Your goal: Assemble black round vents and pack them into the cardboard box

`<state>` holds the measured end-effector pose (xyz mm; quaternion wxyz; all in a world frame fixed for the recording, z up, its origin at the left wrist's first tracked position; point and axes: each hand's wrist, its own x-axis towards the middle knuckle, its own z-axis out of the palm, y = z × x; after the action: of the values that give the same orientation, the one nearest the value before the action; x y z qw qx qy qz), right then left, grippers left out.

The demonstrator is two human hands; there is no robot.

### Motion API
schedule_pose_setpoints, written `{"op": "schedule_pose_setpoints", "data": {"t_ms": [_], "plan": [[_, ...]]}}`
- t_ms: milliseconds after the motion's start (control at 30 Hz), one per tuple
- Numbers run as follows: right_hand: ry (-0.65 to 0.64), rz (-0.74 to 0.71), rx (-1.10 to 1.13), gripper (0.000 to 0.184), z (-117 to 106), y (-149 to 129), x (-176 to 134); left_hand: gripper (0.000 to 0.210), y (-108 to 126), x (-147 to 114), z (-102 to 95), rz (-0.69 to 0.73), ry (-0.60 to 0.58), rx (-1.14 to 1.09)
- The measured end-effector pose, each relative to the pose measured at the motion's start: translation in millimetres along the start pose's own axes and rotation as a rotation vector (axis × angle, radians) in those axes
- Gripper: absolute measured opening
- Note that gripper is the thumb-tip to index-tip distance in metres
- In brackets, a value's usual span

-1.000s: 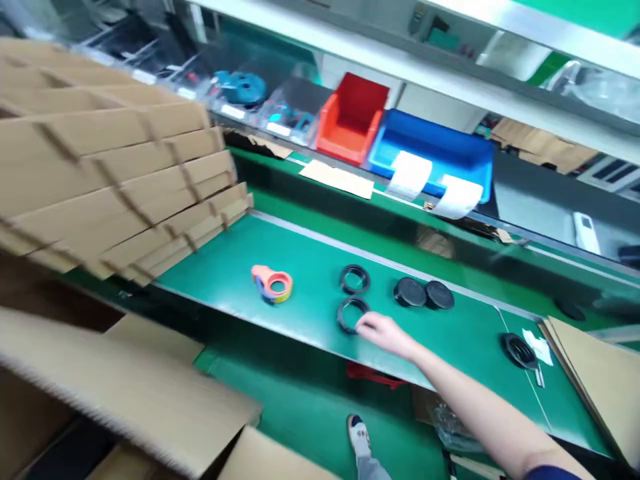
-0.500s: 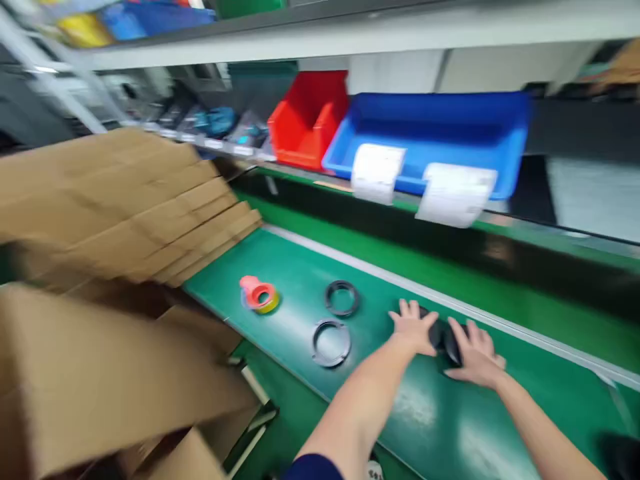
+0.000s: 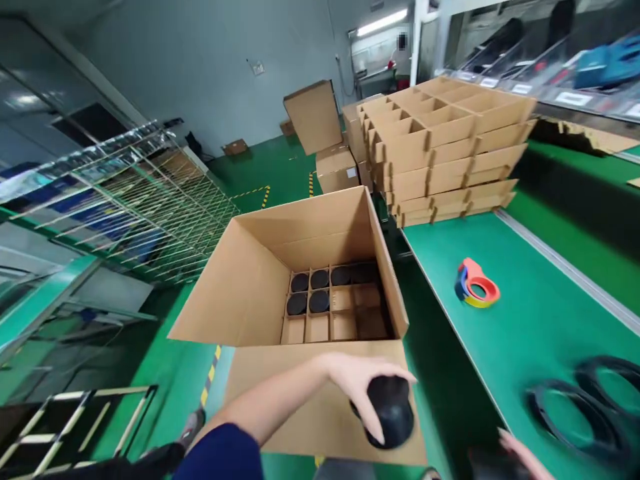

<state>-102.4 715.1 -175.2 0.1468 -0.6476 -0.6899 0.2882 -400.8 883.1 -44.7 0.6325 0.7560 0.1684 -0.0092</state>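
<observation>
My left hand (image 3: 357, 390) is closed around a black rounded part (image 3: 391, 412), thumb on one side and fingers on the other. It hangs over the near flap (image 3: 285, 407) of an open cardboard box (image 3: 235, 287). Inside, cardboard dividers form compartments, and several hold black round parts (image 3: 319, 301). Others in the nearer rows show bare cardboard. At the bottom right edge, my right hand (image 3: 525, 457) is only partly in view, against a dark, blurred part (image 3: 493, 463) that it seems to grip.
Stacked cardboard dividers (image 3: 450, 153) stand on the green bench (image 3: 430, 247). A tape dispenser (image 3: 479, 288) and black rings (image 3: 575, 420) lie there too. A wire rack (image 3: 150, 200) is at left, more boxes (image 3: 337, 167) lie beyond, and a person (image 3: 401, 57) is far back.
The view has swung left from the bench to the open box. My left hand has lifted a black part off the bench and brought it over the box flap; my right hand is now at the edge.
</observation>
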Motion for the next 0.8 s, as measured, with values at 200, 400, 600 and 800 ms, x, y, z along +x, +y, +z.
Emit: {"op": "schedule_pose_setpoints", "data": {"t_ms": [200, 400, 600, 800], "plan": [[-0.100, -0.095, -0.008, 0.107, 50, -168, 189, 0.108, -161, -101, -105.7, -0.711, 0.763, 0.323], [-0.109, 0.242, -0.467, 0.110, 187, -147, 397, 0.108, -323, -49, -154.6, -0.790, 0.755, 0.414], [-0.128, 0.141, -0.587, 0.120, 262, -72, 440, 0.104, -400, -12, -160.0, -0.695, 0.723, 0.470], [-0.169, 0.023, -0.571, 0.105, 290, -33, 445, 0.104, -438, 7, -151.1, -0.673, 0.743, 0.557]]}}
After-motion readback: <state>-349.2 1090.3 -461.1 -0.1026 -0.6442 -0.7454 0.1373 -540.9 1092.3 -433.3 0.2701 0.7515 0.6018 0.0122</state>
